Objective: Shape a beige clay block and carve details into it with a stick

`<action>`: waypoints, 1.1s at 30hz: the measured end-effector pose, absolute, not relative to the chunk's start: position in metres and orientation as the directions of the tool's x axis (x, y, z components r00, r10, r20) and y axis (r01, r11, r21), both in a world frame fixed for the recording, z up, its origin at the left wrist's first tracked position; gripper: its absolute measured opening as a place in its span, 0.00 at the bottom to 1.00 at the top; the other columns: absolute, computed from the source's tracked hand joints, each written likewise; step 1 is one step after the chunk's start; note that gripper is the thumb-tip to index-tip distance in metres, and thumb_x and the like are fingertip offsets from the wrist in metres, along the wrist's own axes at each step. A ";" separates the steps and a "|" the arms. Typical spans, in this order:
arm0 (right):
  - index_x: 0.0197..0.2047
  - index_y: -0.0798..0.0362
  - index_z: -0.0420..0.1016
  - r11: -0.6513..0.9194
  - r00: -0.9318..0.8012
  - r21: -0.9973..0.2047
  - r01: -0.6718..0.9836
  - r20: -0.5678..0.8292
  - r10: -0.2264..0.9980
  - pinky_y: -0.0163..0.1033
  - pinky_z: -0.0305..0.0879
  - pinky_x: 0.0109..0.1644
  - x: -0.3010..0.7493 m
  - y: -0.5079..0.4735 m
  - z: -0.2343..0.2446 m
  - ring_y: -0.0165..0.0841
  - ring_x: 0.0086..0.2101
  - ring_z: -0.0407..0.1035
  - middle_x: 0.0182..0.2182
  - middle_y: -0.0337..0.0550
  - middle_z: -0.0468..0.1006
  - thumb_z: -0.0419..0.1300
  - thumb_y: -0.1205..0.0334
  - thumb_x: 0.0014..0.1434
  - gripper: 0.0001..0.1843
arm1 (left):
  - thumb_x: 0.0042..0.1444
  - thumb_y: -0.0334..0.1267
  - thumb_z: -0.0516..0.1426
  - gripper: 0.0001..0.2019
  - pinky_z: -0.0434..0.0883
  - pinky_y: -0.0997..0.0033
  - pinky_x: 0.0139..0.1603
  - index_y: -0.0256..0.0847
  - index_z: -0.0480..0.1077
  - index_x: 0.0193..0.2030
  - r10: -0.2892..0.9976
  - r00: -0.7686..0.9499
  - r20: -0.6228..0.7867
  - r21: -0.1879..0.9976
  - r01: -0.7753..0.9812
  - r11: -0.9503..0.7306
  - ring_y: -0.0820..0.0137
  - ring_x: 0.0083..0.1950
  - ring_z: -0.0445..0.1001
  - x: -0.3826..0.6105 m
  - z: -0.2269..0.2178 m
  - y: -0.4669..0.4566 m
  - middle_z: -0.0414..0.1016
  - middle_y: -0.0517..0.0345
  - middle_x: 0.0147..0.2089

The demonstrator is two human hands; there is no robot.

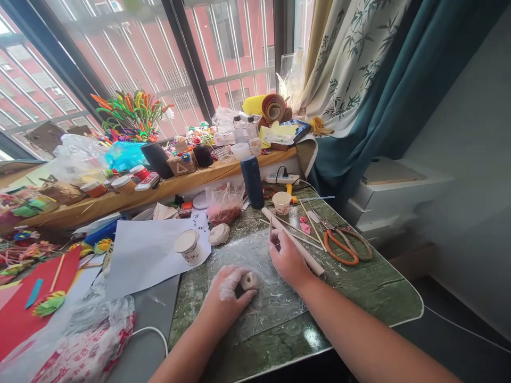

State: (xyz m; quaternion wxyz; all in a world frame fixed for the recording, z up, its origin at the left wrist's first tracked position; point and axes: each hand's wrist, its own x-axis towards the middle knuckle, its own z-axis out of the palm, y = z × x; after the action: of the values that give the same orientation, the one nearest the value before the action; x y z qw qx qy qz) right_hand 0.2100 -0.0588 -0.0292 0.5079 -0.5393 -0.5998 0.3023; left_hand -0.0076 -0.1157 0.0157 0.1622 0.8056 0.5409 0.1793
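Note:
My left hand (228, 294), dusted with white powder, is closed around a small pale lump of clay (250, 280) on a clear plastic sheet (255, 250) laid over the green marble table (371, 287). My right hand (286, 259) pinches a thin wooden stick (270, 227) that stands upright just beyond the clay. A long wooden rolling rod (305, 254) lies under and beside my right hand. Another lump of pale clay (219, 234) rests farther back on the table.
Orange-handled scissors (344, 246) and thin sticks lie to the right. A white paper cup (189, 247) sits on a white sheet (147, 250); another cup (281, 202), a dark bottle (252, 182) and a plastic bag (223, 205) stand behind. Craft clutter fills the windowsill and left side.

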 end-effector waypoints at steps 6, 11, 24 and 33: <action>0.47 0.50 0.69 0.246 0.085 -0.917 0.313 0.285 0.955 0.46 0.72 0.47 0.212 -0.062 -0.026 0.40 0.39 0.74 0.40 0.45 0.78 0.54 0.58 0.65 0.09 | 0.53 0.39 0.67 0.17 0.71 0.55 0.59 0.48 0.76 0.50 0.889 0.429 0.159 0.500 0.742 -0.447 0.59 0.53 0.75 0.006 0.029 -0.095 0.79 0.55 0.51; 0.52 0.50 0.70 0.248 0.081 -0.924 0.290 0.282 0.956 0.46 0.72 0.48 0.211 -0.061 -0.025 0.40 0.41 0.75 0.42 0.46 0.80 0.54 0.59 0.64 0.13 | 0.51 0.37 0.68 0.16 0.72 0.58 0.59 0.47 0.76 0.48 0.927 0.332 0.174 0.591 0.718 -0.368 0.61 0.54 0.77 0.000 0.022 -0.076 0.81 0.57 0.50; 0.52 0.51 0.73 0.205 0.050 -0.943 0.261 0.226 0.973 0.48 0.72 0.50 0.209 -0.059 -0.028 0.41 0.41 0.75 0.42 0.46 0.81 0.57 0.60 0.62 0.15 | 0.55 0.41 0.66 0.25 0.67 0.48 0.64 0.47 0.72 0.60 0.889 0.434 0.148 0.491 0.748 -0.447 0.54 0.59 0.73 0.002 0.011 -0.081 0.79 0.51 0.57; 0.51 0.52 0.75 0.183 0.037 -0.955 0.236 0.197 0.980 0.46 0.72 0.48 0.209 -0.059 -0.029 0.39 0.40 0.75 0.39 0.44 0.81 0.58 0.60 0.61 0.15 | 0.55 0.45 0.67 0.19 0.71 0.56 0.60 0.43 0.75 0.52 0.996 0.092 -0.006 0.998 0.069 -0.001 0.57 0.56 0.77 0.003 0.010 -0.073 0.80 0.48 0.55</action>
State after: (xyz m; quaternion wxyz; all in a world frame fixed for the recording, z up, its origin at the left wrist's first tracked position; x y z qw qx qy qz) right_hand 0.2091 -0.0586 -0.0294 0.4988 -0.5192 -0.5853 0.3730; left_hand 0.0025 -0.0727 0.0099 0.5055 0.5389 0.4940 0.4583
